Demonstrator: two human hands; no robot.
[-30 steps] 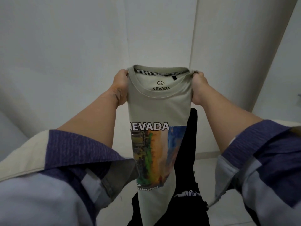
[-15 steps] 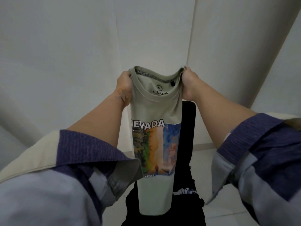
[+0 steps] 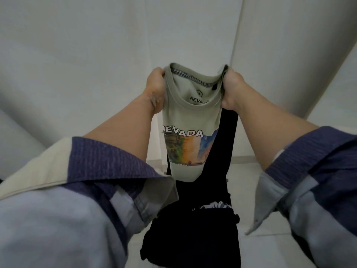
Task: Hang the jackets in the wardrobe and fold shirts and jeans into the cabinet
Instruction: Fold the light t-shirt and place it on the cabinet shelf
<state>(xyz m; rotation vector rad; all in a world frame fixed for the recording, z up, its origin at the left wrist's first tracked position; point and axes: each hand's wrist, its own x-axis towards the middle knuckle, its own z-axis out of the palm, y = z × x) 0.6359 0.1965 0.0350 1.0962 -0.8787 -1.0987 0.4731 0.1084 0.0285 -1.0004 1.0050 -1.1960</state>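
White panelled wall point(image 3: 96, 55) fills the background. Black garment point(image 3: 195, 229) hangs behind the sage-green cotton "NEVADA" print t-shirt point(image 3: 190, 120), held up mid-air, folded narrow. Left hand point(image 3: 155, 88) and right hand point(image 3: 230, 89) grip its shoulders, fingers curled round fabric.

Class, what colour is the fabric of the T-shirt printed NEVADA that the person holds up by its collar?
Pale sage green, on the T-shirt, shown in the head view.

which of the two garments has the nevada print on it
The green shirt, held up at its collar by the left hand and right hand. The black garment hanging behind it is dark, with only a small white mark.
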